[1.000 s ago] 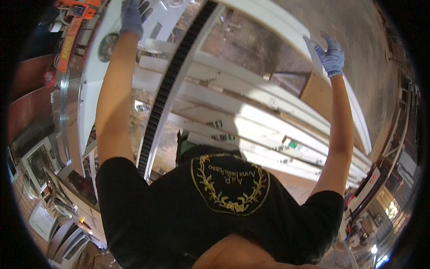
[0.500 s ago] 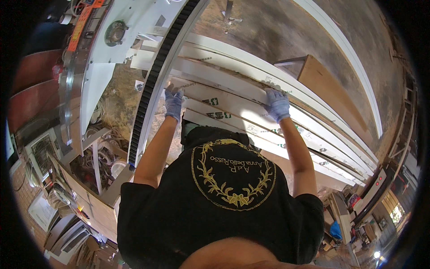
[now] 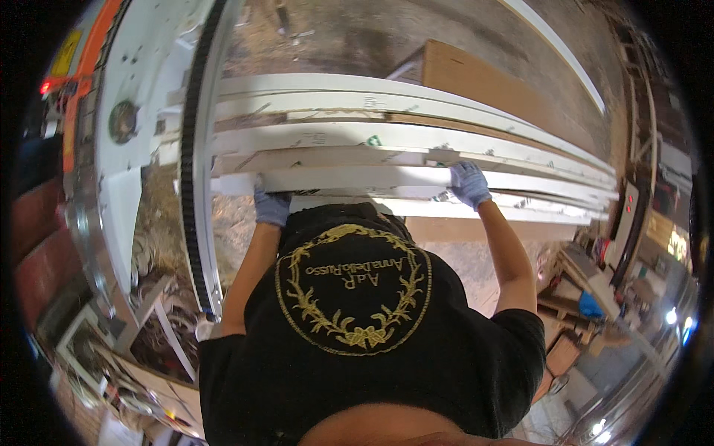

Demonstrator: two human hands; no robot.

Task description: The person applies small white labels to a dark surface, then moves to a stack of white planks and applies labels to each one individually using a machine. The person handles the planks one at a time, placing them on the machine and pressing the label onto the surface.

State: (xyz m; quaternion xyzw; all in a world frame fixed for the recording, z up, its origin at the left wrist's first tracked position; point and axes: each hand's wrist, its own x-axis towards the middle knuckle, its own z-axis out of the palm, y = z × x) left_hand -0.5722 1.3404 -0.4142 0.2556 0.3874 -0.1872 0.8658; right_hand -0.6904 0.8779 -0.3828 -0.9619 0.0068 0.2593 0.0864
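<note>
Both of my hands wear pale blue-grey gloves and are closed on a long white panel strip (image 3: 357, 177) that lies crosswise just in front of my body. My left hand (image 3: 273, 204) grips it toward its left end, with part of the fingers hidden by the strip. Farther along to the right, my right hand (image 3: 468, 184) has its fingers bent over the strip. Beyond it, several more white panel strips (image 3: 312, 136) lie side by side, some with green print. They run from the machine's rail toward the right.
A white machine rail with a black ribbed track (image 3: 192, 149) stands close at my left. Behind the strips lies a brown board (image 3: 483, 82). Another long white strip (image 3: 558, 44) is at the far right. A bench with clutter (image 3: 587, 282) stands at the right.
My hands have come nearer to my body. The strip in them now shows a narrower face, as if turned on edge. The view has shifted, so the rail appears farther left.
</note>
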